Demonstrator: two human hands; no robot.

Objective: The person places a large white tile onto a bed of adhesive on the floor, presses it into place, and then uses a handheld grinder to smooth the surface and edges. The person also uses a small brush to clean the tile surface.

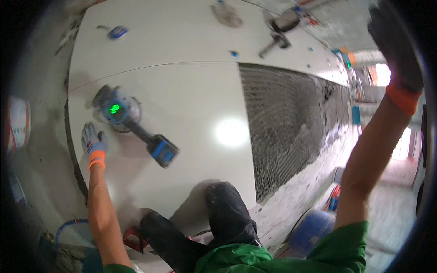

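A large pale tile [195, 109] lies beneath a cordless tool with a round suction-type base, a green-lit display and a blue-and-black battery; it looks like a tile vibrator [119, 109]. My left hand [94, 140], in a grey glove with an orange cuff, rests flat on the tile near its left edge, fingers spread, just below the tool and apart from it. My right hand [397, 52], in a dark-looking glove, is raised high at the right, close to the camera. Its fingers point upward, stretched out and somewhat blurred; nothing shows in them.
Combed grey mortar [287, 127] borders the tile on the right. On the far tiles lie a blue tape measure [118, 32], a mallet [274, 44], a cloth-like item [226, 16] and a blue clip [234, 53]. A white bucket [18, 123] stands left; a blue barrel [312, 231] lower right.
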